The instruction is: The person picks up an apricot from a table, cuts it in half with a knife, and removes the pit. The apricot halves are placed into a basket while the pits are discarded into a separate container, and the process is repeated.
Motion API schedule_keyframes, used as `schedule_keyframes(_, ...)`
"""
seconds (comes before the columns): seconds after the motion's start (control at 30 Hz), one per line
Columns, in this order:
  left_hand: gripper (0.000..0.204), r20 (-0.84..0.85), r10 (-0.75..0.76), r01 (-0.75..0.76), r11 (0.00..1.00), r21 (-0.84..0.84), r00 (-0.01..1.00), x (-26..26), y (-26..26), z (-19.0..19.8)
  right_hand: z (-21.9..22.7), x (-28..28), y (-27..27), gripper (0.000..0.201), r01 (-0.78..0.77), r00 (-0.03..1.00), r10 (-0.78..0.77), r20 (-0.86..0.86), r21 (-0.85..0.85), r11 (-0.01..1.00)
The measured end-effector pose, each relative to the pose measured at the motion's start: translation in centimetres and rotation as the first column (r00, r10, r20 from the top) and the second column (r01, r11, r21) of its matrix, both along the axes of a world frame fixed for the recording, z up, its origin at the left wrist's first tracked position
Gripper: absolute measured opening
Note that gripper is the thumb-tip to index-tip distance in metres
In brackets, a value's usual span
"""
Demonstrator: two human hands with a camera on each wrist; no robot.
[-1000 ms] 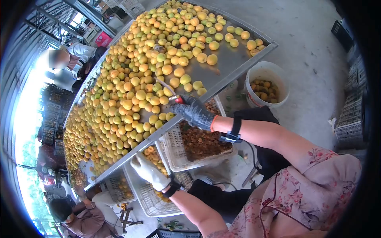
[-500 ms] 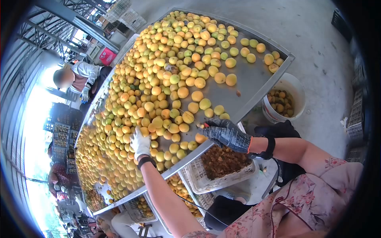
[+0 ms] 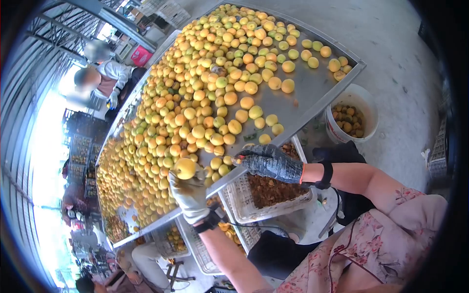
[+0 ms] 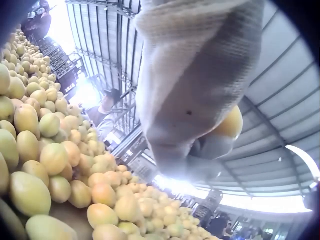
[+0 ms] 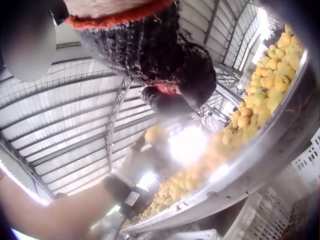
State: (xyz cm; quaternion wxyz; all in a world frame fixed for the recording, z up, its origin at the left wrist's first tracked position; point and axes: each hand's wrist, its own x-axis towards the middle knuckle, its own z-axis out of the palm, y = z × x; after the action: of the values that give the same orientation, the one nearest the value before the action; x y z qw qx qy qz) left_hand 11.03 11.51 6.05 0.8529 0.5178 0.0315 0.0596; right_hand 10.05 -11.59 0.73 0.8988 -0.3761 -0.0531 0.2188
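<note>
White bucket of dark fruit: on concrete floor, right of steel sorting table | white crate of brown pits: under the table's near edge | seated workers: at table's far left side

White glove, dark glove, floral sleeves
</note>
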Motion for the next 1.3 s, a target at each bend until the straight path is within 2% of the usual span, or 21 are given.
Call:
schedule_keyframes(0.03, 0.042, -0.138, 0.1, -0.129, 0.967, -0.221, 0.985, -1.3, -0.8, -0.4, 1.1, -0.9, 0.0, 0.025, 0.052, 0.974, 0.011, 0.225, -0.272, 0.961)
schedule_keyframes(0.07, 0.048, -0.147, 0.135, -0.166, 0.961, -0.22, 0.98, -2.6, -1.7, -0.8, 1.7, -1.7, 0.1, 0.024, 0.162, 0.898, 0.084, 0.432, -0.501, 0.85)
schedule_keyframes(0.13, 0.047, -0.03, 0.019, -0.027, 0.961, -0.274, 0.999, -5.6, -3.9, -0.5, 1.2, -3.0, 1.1, 0.024, 0.184, 0.853, 0.12, 0.507, -0.508, 0.841)
schedule_keyframes(0.17, 0.044, -0.114, 0.163, -0.191, 0.929, -0.317, 0.98, -6.6, -4.5, -0.8, 1.1, -3.6, 1.6, 0.024, 0.202, 0.825, 0.11, 0.555, -0.471, 0.858)
schedule_keyframes(0.33, 0.045, -0.036, 0.205, -0.207, 0.942, -0.263, 0.978, -10.6, -5.8, -2.0, 0.3, -6.0, 2.7, 0.025, 0.247, 0.767, 0.107, 0.633, -0.445, 0.86)
schedule_keyframes(0.47, 0.046, -0.022, 0.366, -0.367, 0.928, -0.065, 0.93, -11.1, -6.2, -4.0, 1.9, -6.2, 2.9, 0.022, 0.197, 0.836, 0.065, 0.545, -0.409, 0.891)
schedule_keyframes(0.5, 0.045, 0.049, 0.279, -0.283, 0.953, 0.111, 0.959, -11.3, -5.7, -4.6, 2.2, -5.9, 2.9, 0.022, 0.119, 0.889, 0.101, 0.446, -0.439, 0.89)
schedule_keyframes(0.53, 0.045, 0.042, 0.273, -0.276, 0.955, 0.106, 0.961, -11.2, -5.7, -5.3, 2.3, -5.7, 3.1, 0.022, 0.04, 0.93, 0.135, 0.342, -0.459, 0.887)
schedule_keyframes(0.6, 0.047, 0.137, 0.293, -0.322, 0.824, 0.467, 0.946, -11.0, -6.1, -5.8, 0.7, -4.9, 4.0, 0.023, 0.064, 0.931, 0.103, 0.349, -0.437, 0.897)
schedule_keyframes(0.67, 0.045, 0.122, 0.299, -0.32, 0.822, 0.472, 0.947, -10.9, -6.6, -6.2, 0.6, -4.2, 4.4, 0.024, 0.039, 0.911, 0.23, 0.344, -0.626, 0.779)
schedule_keyframes(0.8, 0.04, 0.063, 0.317, -0.317, 0.874, 0.368, 0.946, -11.4, -6.5, -6.1, 3.0, -4.6, 3.7, 0.022, -0.237, 0.947, 0.308, 0.092, -0.45, 0.861)
schedule_keyframes(0.87, 0.038, 0.045, 0.344, -0.318, 0.803, 0.504, 0.938, -11.6, -6.4, -5.5, 2.2, -4.5, 4.2, 0.021, -0.171, 0.937, 0.296, 0.185, -0.497, 0.851)
schedule_keyframes(0.93, 0.04, -0.024, 0.326, -0.264, 0.804, 0.532, 0.945, -11.8, -6.5, -5.1, 2.7, -4.7, 3.6, 0.02, -0.258, 0.939, 0.333, 0.081, -0.476, 0.841)
schedule_keyframes(1.0, 0.045, -0.142, 0.441, -0.443, 0.896, 0.023, 0.886, -11.4, -7.0, -4.8, 3.6, -4.8, 3.5, 0.021, -0.256, 0.938, 0.334, 0.092, -0.468, 0.846)
schedule_keyframes(1.07, 0.048, -0.112, 0.424, -0.428, 0.904, -0.012, 0.899, -11.4, -6.2, -5.2, 2.7, -4.8, 3.8, 0.022, -0.262, 0.932, 0.346, 0.106, -0.463, 0.847)
schedule_keyframes(1.13, 0.055, -0.109, 0.34, -0.343, 0.939, -0.009, 0.934, -11.8, -5.0, -5.0, 0.8, -5.0, 3.9, 0.026, 0.238, 0.731, 0.176, 0.66, -0.487, 0.84)
schedule_keyframes(1.17, 0.043, -0.034, 0.319, -0.318, 0.921, -0.225, 0.947, -11.8, -4.3, -5.7, 2.2, -5.8, 3.5, 0.029, 0.337, 0.669, 0.155, 0.727, -0.483, 0.808)
schedule_keyframes(1.2, 0.043, -0.028, 0.33, -0.327, 0.918, -0.225, 0.944, -11.8, -4.1, -6.4, 1.4, -6.3, 3.3, 0.029, 0.331, 0.663, 0.161, 0.731, -0.479, 0.813)
schedule_keyframes(1.23, 0.045, 0.299, 0.456, -0.533, 0.801, 0.271, 0.838, -11.9, -4.4, -6.8, 1.4, -6.9, 3.1, 0.029, 0.359, 0.625, 0.223, 0.748, -0.528, 0.77)
schedule_keyframes(1.27, 0.054, 0.616, 0.355, -0.71, 0.388, 0.587, 0.703, -11.9, -4.7, -7.0, 1.0, -7.4, 3.0, 0.03, 0.389, 0.587, 0.286, 0.758, -0.574, 0.72)
schedule_keyframes(1.3, 0.074, 0.495, 0.45, -0.652, 0.324, 0.685, 0.743, -12.3, -4.5, -7.2, 0.6, -7.9, 3.1, 0.033, 0.344, 0.619, 0.292, 0.729, -0.586, 0.733)
